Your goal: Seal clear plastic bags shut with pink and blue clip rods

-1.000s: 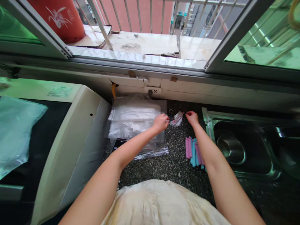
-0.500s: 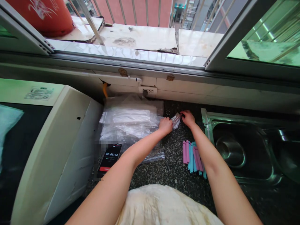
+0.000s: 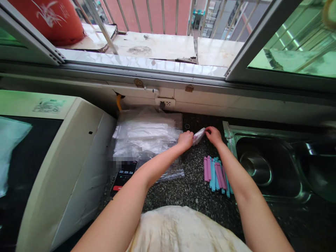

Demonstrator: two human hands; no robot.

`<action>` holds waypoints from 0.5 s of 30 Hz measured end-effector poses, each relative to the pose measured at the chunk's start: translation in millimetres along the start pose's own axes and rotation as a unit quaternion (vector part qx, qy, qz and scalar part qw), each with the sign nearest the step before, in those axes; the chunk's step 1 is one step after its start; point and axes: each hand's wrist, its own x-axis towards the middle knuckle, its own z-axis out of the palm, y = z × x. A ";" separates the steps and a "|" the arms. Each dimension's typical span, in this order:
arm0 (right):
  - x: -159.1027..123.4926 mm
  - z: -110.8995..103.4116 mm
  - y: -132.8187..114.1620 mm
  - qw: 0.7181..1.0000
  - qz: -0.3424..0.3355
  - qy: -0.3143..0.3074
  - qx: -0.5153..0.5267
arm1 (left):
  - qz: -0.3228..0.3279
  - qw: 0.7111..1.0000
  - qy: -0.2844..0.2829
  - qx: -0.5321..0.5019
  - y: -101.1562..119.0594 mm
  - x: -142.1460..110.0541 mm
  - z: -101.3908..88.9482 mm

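Observation:
My left hand [image 3: 186, 140] is closed around one end of a small bunched clear plastic bag [image 3: 198, 136]. At the bag's other end my right hand [image 3: 214, 135] pinches the tip between thumb and fingers. A trace of pink shows by the left fingers, too small to make out. Nearer to me, beside my right forearm, lies a pile of pink and blue bag-sealing clips [image 3: 215, 175]. Clear plastic bags [image 3: 147, 131] are heaped left of my left hand. Just beyond the hands a thin pale ring [image 3: 187, 126] rests on the dark speckled counter [image 3: 181, 196].
A phone [image 3: 125, 177] showing a timer lies partly behind my left forearm. To the left stands a bulky pale appliance [image 3: 76, 175]; to the right is a steel sink [image 3: 267, 164]. A wall socket [image 3: 168, 102] and a window sill [image 3: 147, 71] are behind the counter.
The small bag has been drawn out straighter and smoother between my hands. My right hand has shifted slightly right, still pinching its end. The view has tilted a little.

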 end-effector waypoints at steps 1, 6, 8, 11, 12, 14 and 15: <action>-2.7 -3.0 -1.3 1.000 -0.002 0.012 0.013 | 0.003 1.000 0.000 -0.003 0.6 -2.4 -3.2; -20.3 -18.6 -15.7 0.995 0.006 0.059 0.083 | 0.029 0.999 0.026 -0.020 -0.9 -20.3 -17.1; -28.4 -24.1 -25.2 0.992 0.011 0.069 0.106 | 0.043 0.998 0.039 -0.026 -3.5 -30.3 -22.5; -41.1 -30.3 -42.6 0.988 0.009 0.082 0.131 | 0.055 0.997 0.051 -0.036 -8.4 -49.1 -31.0; -45.7 -31.8 -49.0 0.987 0.004 0.087 0.138 | 0.057 0.996 0.054 -0.038 -10.4 -56.4 -33.5; -56.0 -34.4 -62.3 0.985 -0.012 0.088 0.151 | 0.061 0.995 0.064 -0.038 -15.2 -72.4 -37.5; -61.6 -35.5 -69.1 0.984 -0.023 0.084 0.156 | 0.067 0.995 0.071 -0.036 -18.2 -80.8 -38.7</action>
